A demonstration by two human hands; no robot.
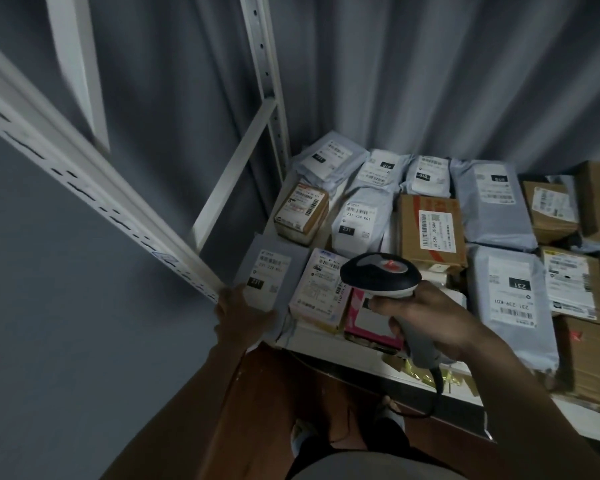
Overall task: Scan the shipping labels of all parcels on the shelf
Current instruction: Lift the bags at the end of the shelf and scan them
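Two hands work at the front left corner of the shelf (329,344). The left hand (238,315) is closed on the near edge of a grey mailer (272,275), thumb on top beside its label, tilting the mailer up at the shelf's front corner by the white upright post (125,209). The right hand (426,318) is wrapped around the handle of a scanner (380,273), index finger at the trigger; the scanner's head points left and slightly away, toward the mailer and the white box (321,289) just beside it.

The mailer lies to the left of the scanner, with the left hand touching it and the right hand a little apart. Its long axis runs from the person toward the back of the shelf, and its label (269,271) reads upright from the person's side, barcode at the far end.

The coming move likely turns on swinging the scanner's nose further left to meet that barcode. Many other parcels lie flat behind and to the right, labels up, several turned the other way round.
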